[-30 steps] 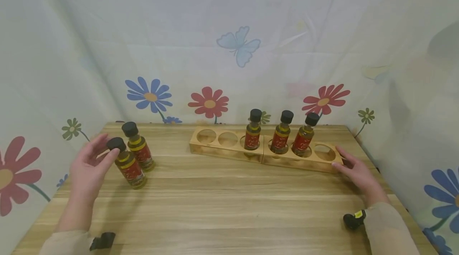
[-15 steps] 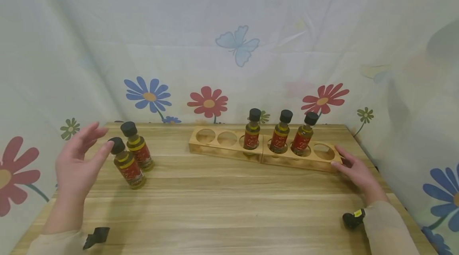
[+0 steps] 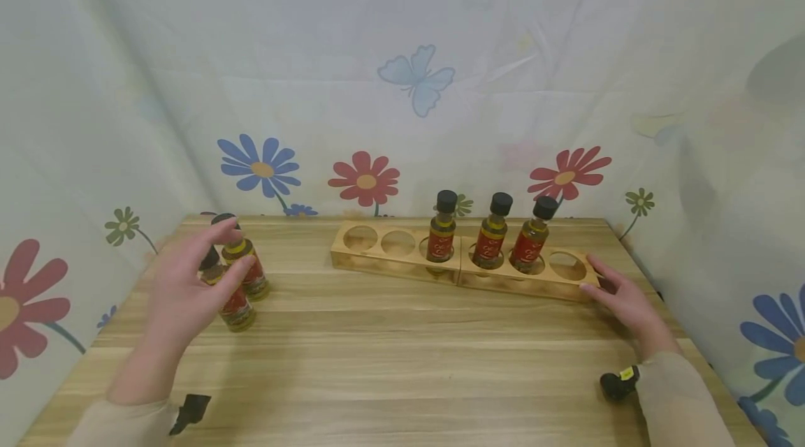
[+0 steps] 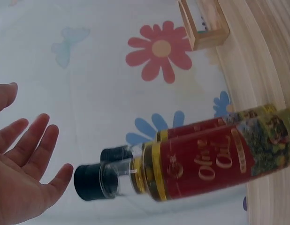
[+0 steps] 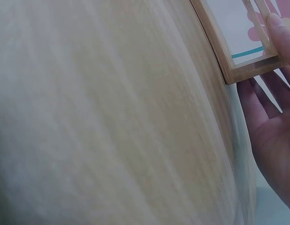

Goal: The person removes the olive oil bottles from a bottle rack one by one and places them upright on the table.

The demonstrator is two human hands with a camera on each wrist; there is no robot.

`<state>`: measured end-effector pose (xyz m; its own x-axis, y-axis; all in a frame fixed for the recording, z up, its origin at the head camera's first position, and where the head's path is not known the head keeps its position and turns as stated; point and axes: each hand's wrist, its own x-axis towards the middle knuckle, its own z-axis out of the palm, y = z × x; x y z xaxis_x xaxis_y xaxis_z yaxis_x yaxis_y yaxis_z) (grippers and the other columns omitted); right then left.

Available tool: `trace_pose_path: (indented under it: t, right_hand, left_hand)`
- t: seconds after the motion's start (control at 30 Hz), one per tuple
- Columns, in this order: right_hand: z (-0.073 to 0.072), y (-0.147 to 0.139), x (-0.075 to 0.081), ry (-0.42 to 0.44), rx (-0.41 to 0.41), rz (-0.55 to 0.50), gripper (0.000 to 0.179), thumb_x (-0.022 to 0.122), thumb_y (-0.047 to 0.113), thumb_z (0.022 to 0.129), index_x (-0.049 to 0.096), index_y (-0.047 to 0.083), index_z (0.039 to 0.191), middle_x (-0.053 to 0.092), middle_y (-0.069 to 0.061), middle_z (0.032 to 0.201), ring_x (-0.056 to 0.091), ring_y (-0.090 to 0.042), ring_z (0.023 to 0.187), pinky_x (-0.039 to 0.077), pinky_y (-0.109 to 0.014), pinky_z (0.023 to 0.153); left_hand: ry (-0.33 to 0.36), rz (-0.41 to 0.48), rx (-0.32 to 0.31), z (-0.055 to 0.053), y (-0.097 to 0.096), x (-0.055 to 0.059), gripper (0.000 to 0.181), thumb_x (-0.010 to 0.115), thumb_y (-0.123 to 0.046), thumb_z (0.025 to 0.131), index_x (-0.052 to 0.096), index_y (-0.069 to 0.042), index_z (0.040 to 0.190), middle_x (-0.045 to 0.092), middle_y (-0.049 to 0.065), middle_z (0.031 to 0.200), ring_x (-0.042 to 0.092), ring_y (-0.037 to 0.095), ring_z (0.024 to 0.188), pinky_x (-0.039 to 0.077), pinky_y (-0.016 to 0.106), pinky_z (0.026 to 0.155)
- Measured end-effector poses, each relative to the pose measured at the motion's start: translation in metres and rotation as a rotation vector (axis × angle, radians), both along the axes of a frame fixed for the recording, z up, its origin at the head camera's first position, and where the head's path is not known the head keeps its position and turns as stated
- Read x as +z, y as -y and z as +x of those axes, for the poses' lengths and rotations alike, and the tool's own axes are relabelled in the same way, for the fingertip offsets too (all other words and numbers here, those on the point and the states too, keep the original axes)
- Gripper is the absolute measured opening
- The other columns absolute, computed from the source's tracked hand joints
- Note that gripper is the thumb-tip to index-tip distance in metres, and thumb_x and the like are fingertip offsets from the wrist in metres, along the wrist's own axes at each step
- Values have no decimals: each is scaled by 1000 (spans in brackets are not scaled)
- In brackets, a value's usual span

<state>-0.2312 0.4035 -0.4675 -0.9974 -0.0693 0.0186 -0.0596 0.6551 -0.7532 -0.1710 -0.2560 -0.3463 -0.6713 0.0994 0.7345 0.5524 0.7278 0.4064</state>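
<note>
Two olive oil bottles with black caps and red labels stand upright at the left of the table: a nearer bottle and a farther bottle behind it. My left hand, fingers spread and holding nothing, is beside their caps and partly hides them in the head view. A left wooden rack and a right wooden rack sit end to end, each with three round holes. One bottle stands in the left rack, two in the right. My right hand grips the right rack's outer end between thumb and fingers.
A wood-grain table lies under everything. Close behind its back edge hangs a pale curtain printed with flowers and butterflies, also along both sides. Black wrist cameras show at both sleeves.
My left hand first drew back left from the near bottle's cap, then came right again, now overlapping the bottles in the head view. My right hand, the racks and the bottles stayed put.
</note>
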Motion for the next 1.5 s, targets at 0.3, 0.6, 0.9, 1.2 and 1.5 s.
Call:
trace_pose_path:
  t: [0.3, 0.6, 0.9, 1.2, 1.5]
  right_hand:
    - [-2, 1, 0, -11, 4, -6, 78, 64, 33, 98, 20, 5, 157, 19, -28, 158, 30, -53, 136, 29, -62, 107]
    - [0, 0, 0, -13, 5, 3, 78, 63, 32, 99, 19, 5, 157, 20, -28, 157, 31, -53, 136, 30, -61, 106]
    - [-1, 0, -1, -7, -4, -9, 78, 64, 32, 98, 20, 5, 157, 20, -28, 157, 31, -53, 136, 30, -60, 107]
    - [0, 0, -1, -17, -11, 10, 78, 64, 35, 98, 22, 4, 157, 22, -28, 157, 33, -52, 136, 31, -60, 107]
    - [-1, 1, 0, -5, -12, -10, 78, 64, 33, 98, 21, 5, 157, 21, -29, 157, 32, -53, 136, 29, -62, 107]
  left_hand:
    - [51, -53, -76, -8, -28, -19, 64, 82, -2, 78, 57, -8, 136, 69, 6, 111, 52, 11, 76, 39, 16, 66]
    - [201, -25, -133, -22, -55, -42, 67, 82, -11, 81, 50, -5, 140, 67, 10, 119, 61, 27, 110, 48, 51, 93]
    - [256, 37, -245, -35, -82, -58, 68, 81, -10, 82, 48, -2, 142, 65, 14, 121, 61, 29, 110, 51, 49, 91]
    - [365, 94, -332, -47, -112, -64, 71, 79, -16, 86, 43, -4, 146, 61, 15, 128, 60, 29, 113, 51, 48, 93]
    - [401, 190, -384, -59, -145, -65, 66, 78, -15, 87, 46, -3, 144, 61, 15, 126, 61, 29, 110, 51, 52, 91]
